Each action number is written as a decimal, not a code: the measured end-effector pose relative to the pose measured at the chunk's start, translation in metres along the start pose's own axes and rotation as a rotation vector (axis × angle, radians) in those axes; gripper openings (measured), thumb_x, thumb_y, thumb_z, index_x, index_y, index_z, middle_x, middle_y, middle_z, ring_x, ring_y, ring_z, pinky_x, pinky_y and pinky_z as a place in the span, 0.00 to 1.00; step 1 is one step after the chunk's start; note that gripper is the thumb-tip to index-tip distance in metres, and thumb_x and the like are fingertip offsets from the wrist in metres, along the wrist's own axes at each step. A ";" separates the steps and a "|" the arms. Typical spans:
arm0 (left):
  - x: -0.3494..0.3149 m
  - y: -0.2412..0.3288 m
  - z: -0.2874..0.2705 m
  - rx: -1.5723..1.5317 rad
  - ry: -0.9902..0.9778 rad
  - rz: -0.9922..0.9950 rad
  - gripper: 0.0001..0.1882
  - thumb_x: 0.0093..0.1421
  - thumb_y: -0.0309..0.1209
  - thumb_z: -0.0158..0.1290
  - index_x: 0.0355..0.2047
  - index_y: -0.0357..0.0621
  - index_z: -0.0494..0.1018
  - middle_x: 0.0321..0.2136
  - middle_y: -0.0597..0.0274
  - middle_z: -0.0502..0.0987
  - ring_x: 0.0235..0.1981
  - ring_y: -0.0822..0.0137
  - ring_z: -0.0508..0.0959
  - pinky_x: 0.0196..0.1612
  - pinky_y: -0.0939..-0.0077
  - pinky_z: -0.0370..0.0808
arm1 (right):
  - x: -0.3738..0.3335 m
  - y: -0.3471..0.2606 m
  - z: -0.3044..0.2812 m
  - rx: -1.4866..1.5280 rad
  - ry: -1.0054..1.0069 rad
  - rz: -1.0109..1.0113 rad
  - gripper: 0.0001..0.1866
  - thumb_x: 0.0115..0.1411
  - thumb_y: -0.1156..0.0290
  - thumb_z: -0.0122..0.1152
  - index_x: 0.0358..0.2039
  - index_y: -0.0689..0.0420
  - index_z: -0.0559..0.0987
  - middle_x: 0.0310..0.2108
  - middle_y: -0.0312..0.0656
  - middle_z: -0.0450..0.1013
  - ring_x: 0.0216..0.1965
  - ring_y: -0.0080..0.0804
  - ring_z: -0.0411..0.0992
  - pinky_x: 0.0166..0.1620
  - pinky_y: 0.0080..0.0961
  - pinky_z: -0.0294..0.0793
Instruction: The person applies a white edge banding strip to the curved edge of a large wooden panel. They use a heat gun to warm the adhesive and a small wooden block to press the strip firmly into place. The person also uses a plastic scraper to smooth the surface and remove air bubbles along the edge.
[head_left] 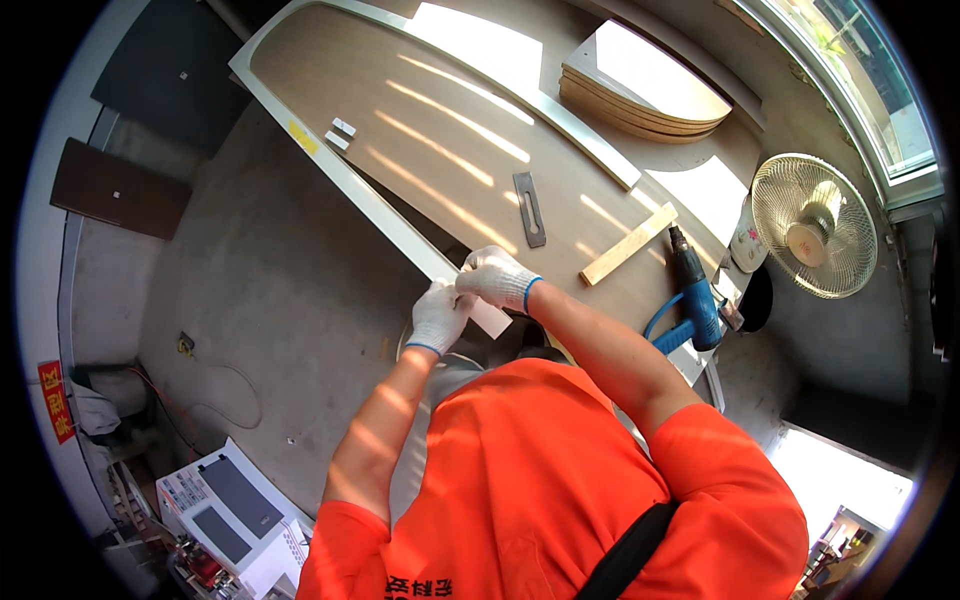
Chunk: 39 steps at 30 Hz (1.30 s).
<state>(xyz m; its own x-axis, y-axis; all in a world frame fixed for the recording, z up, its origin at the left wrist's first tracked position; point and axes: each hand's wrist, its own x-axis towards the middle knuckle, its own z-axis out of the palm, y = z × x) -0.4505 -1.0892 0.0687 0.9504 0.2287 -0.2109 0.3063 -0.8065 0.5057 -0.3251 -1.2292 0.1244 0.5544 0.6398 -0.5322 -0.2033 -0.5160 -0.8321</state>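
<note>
one white frame (375,208) in hand: pointing its near arm from upper left down to lower right, curving round at the far upper-left end and returning along the far side like a long u. looking smooth, pale and narrow, wearing a yellow patch (302,137) on the near arm, resting over the brown surface (330,80) and leaving a dark gap beside that arm. being gripped near its lower end by left hand (440,318) and right hand (497,277), both white-gloved, pinching narrow and close together. showing a pale flat end (491,319) just past the hands, in line with the near arm, but hiding any join under the grip.
</note>
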 end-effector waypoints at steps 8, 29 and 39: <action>0.037 -0.057 -0.027 -0.525 -0.178 -0.017 0.16 0.70 0.40 0.57 0.35 0.37 0.84 0.35 0.40 0.84 0.40 0.41 0.85 0.45 0.53 0.79 | -0.004 0.023 0.061 -0.620 0.587 -0.218 0.33 0.57 0.43 0.74 0.48 0.61 0.84 0.50 0.54 0.82 0.49 0.51 0.82 0.54 0.47 0.80; 0.171 -0.103 -0.426 -0.699 0.141 0.315 0.10 0.71 0.28 0.59 0.33 0.35 0.81 0.24 0.71 0.74 0.25 0.81 0.70 0.28 0.80 0.66 | 0.087 -0.074 0.133 -1.005 0.642 0.251 0.52 0.50 0.48 0.80 0.68 0.64 0.70 0.47 0.50 0.80 0.51 0.50 0.80 0.55 0.46 0.79; 0.247 -0.164 -0.461 -1.003 -0.511 0.417 0.20 0.54 0.19 0.68 0.49 0.34 0.82 0.41 0.59 0.82 0.43 0.69 0.82 0.48 0.72 0.81 | 0.269 -0.214 0.085 0.008 0.104 -0.076 0.11 0.66 0.65 0.66 0.37 0.62 0.86 0.27 0.41 0.81 0.28 0.30 0.79 0.36 0.30 0.80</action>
<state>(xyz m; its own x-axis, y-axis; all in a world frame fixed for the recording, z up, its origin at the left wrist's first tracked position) -0.2412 -0.6492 0.3193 0.9245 -0.3750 -0.0683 0.1013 0.0691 0.9924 -0.2014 -0.8979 0.1460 0.6492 0.6138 -0.4491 -0.1638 -0.4638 -0.8707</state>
